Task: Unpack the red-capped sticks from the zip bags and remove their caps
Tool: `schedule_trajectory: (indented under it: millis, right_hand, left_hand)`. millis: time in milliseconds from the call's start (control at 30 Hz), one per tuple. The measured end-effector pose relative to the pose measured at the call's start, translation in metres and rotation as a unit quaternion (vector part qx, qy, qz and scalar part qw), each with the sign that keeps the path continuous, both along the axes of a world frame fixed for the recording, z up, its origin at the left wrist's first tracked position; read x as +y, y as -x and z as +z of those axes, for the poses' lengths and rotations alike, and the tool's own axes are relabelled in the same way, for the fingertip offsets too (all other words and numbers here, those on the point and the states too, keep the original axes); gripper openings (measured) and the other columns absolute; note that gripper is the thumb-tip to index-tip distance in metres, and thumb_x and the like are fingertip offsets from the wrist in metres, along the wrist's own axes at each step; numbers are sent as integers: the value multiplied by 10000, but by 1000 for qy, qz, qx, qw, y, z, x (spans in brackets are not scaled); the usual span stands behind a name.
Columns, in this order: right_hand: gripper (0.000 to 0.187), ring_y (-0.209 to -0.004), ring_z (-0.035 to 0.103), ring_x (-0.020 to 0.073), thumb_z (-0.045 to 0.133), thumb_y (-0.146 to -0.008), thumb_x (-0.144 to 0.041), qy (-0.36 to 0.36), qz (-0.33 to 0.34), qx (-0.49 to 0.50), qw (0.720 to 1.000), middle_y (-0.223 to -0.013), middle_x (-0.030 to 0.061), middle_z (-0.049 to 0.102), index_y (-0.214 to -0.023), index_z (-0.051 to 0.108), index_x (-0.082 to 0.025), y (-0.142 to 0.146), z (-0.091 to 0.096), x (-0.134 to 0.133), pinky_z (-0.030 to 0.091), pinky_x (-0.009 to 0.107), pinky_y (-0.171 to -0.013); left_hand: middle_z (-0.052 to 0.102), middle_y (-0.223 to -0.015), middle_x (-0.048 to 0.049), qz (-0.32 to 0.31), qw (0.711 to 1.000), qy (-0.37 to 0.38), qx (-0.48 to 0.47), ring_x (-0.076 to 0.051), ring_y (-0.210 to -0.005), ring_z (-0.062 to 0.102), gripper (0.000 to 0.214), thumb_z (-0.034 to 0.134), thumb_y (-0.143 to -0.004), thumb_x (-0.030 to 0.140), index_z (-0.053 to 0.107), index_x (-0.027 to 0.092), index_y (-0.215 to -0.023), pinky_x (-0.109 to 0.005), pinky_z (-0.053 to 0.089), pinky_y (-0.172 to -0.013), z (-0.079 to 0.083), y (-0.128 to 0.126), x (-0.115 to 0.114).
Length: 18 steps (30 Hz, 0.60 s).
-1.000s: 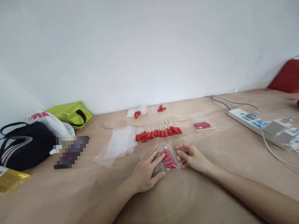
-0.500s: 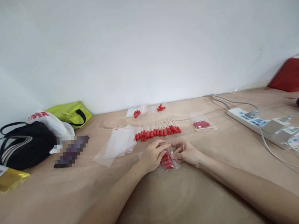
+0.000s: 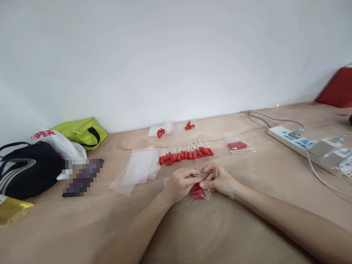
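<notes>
A small clear zip bag (image 3: 198,192) filled with red-bulbed droppers lies on the wooden table (image 3: 221,231) in front of me. My left hand (image 3: 179,183) is curled over the bag's left top edge, fingers pinched on it. My right hand (image 3: 219,178) pinches the same edge from the right, and the fingertips of both hands meet above the red bulbs. Beyond my hands lies a row of loose droppers (image 3: 185,154) with red bulbs.
A stack of empty zip bags (image 3: 138,168) lies to the left, a filled bag (image 3: 237,145) to the right, more small bags (image 3: 172,128) by the wall. Black bag (image 3: 24,169), green pouch (image 3: 81,132) and blurred object (image 3: 81,177) sit left; power strip (image 3: 293,140) with cables sits right.
My left hand went from lying flat on the bag to pinching its top edge. My right hand closed in, and both now meet at the bag's opening.
</notes>
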State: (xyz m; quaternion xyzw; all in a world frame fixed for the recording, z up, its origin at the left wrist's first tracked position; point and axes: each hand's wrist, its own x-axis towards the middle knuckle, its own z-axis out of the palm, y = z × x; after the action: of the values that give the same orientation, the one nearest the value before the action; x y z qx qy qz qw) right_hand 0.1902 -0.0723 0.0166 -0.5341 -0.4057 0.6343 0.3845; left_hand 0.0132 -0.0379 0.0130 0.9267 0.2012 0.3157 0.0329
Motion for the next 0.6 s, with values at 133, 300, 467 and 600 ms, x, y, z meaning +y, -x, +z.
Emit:
schedule_trajectory:
  millis: [133,300,467,600]
  right_hand:
    - [691,-406,507,85,824,-351,-363,-8,17,-7,1000,-451,-102,547,-856,385,-191,-2,-2,1,392,211,-437]
    - [698,-412,497,86,821,-356,-383,-23,30,1,999,-453,-95,542,-865,385,-187,-3,-4,1,386,210,-439]
    - [602,-425,480,69,776,-454,-442,-60,54,16,997,-482,-109,510,-856,403,-193,-6,-8,2,409,212,-463]
    - [409,-484,506,72,639,-644,-496,-134,109,-20,985,-574,-70,523,-845,470,-183,-10,-12,2,436,218,-493]
  left_hand:
    - [623,-941,-35,8,1000,9,22,-130,-857,576,232,411,-864,197,636,198,-807,-257,458,-739,4,-2,-1]
    - [549,-1011,-67,27,993,33,108,-134,-785,541,201,415,-854,228,599,172,-795,-259,442,-683,15,-10,0]
    - [538,-853,-52,24,993,39,106,-131,-741,506,264,346,-874,210,580,161,-761,-242,419,-659,12,-12,1]
    - [556,-854,-51,9,995,52,84,-132,-772,505,258,339,-873,183,578,160,-778,-241,415,-690,9,-8,3]
